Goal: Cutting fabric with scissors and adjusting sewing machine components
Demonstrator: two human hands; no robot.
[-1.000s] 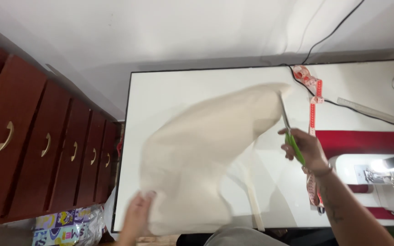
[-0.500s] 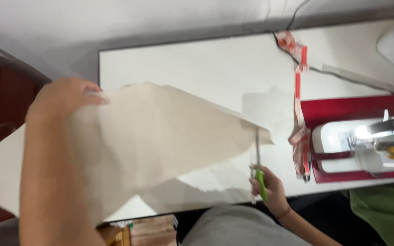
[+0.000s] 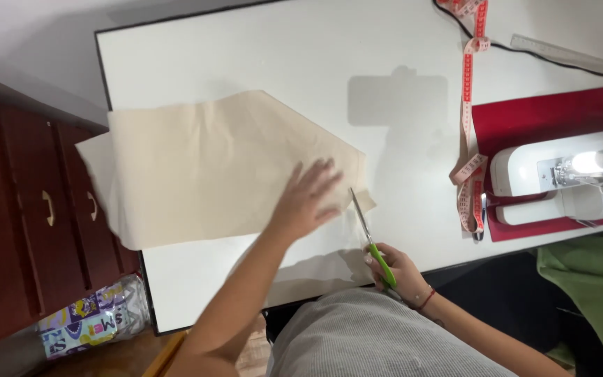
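A cream piece of fabric (image 3: pixel 204 167) lies spread flat on the white table (image 3: pixel 301 63), its left end hanging over the table's edge. My left hand (image 3: pixel 306 199) rests flat on the cloth's right part, fingers spread. My right hand (image 3: pixel 392 269) grips green-handled scissors (image 3: pixel 370 234) near the table's front edge, their blades pointing up toward the cloth's right tip.
A white sewing machine (image 3: pixel 567 181) stands on a red mat (image 3: pixel 546 119) at the right. A red measuring tape (image 3: pixel 470 105) runs down beside it, and a ruler (image 3: pixel 567 56) lies at the back. A dark wooden drawer chest (image 3: pixel 22 223) stands left of the table.
The cloth was held up in the air by my left hand; now it lies flat on the table under that hand. My right hand still holds the scissors.
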